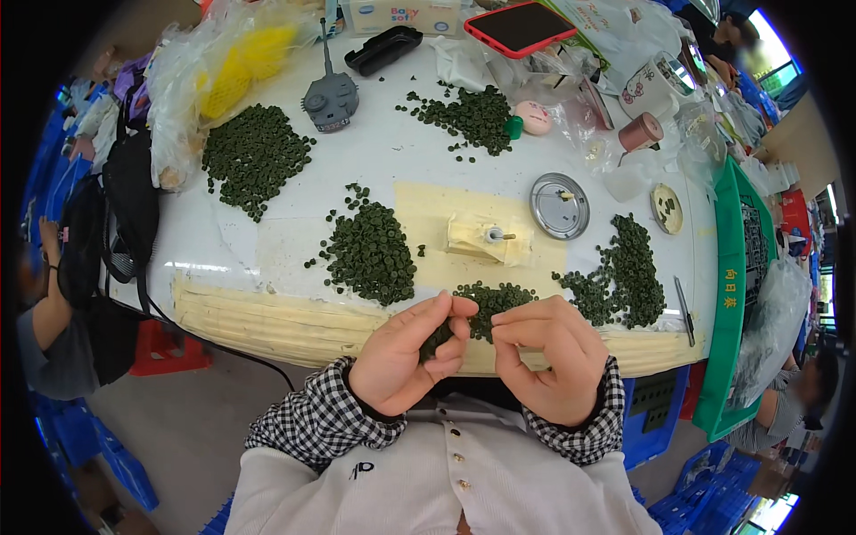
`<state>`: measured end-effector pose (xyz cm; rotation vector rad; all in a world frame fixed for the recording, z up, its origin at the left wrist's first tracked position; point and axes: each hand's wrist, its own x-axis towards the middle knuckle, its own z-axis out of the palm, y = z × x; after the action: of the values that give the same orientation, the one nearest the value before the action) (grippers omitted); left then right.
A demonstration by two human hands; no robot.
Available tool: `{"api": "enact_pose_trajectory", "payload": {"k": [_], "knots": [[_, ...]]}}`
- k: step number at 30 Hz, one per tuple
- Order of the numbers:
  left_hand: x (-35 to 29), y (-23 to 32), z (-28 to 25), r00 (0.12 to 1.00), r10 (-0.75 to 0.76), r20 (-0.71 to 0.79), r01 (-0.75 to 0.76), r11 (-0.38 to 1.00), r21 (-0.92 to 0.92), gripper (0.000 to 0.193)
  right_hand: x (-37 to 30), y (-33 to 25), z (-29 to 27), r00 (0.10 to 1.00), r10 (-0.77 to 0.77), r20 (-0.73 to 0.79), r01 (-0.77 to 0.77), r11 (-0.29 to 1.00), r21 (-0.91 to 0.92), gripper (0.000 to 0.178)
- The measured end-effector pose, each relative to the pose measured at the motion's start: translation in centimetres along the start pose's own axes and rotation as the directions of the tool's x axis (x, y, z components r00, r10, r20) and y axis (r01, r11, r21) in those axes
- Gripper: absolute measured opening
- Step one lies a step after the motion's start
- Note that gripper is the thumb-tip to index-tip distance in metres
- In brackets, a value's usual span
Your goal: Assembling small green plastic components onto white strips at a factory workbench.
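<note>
My left hand (401,352) is cupped near the table's front edge, its fingers curled around several small dark green round pieces (434,341). Close by on the right, my right hand (557,357) has its thumb and fingers pinched together; whatever it holds is too small to make out. Just beyond both hands lies a small pile of the same green pieces (496,294). Behind that pile, a block wrapped in cream tape (468,236) has a metal pin standing in it. A larger green heap (367,254) is to the left, another (631,272) to the right.
Further heaps lie at the far left (254,160) and back middle (473,118). Around them are a grey model tank turret (330,102), a red-edged phone (520,28), a round metal lid (560,206), a small dish (666,209), tweezers (684,312) and a green crate (724,312).
</note>
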<state>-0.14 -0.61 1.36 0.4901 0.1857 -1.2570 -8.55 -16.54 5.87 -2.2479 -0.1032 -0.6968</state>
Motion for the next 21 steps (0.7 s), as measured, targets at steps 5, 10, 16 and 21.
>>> {"api": "enact_pose_trajectory", "payload": {"k": [5,10,16,21], "knots": [[-0.5,0.3,0.6,0.997,-0.029,-0.071,0.042,0.983,0.180,0.028,-0.1,-0.4,-0.5,0.981,0.184,0.067,-0.192,0.969,0.153,0.018],[-1.0,0.1,-0.1,0.995,-0.079,0.057,0.064,0.972,0.228,0.021,-0.9,0.6,0.3,0.984,0.137,0.112,-0.163,0.947,0.275,0.022],[-1.8,0.5,-0.7,0.997,-0.056,0.061,0.033,0.943,0.330,0.017,-2.0,1.1,1.0,0.968,0.159,0.193,-0.226,0.886,0.404,0.022],[-2.5,0.5,-1.9,0.995,0.042,0.085,-0.069,0.935,0.348,0.016,-1.4,0.0,0.9,0.932,0.284,0.227,-0.353,0.855,0.381,0.021]]}}
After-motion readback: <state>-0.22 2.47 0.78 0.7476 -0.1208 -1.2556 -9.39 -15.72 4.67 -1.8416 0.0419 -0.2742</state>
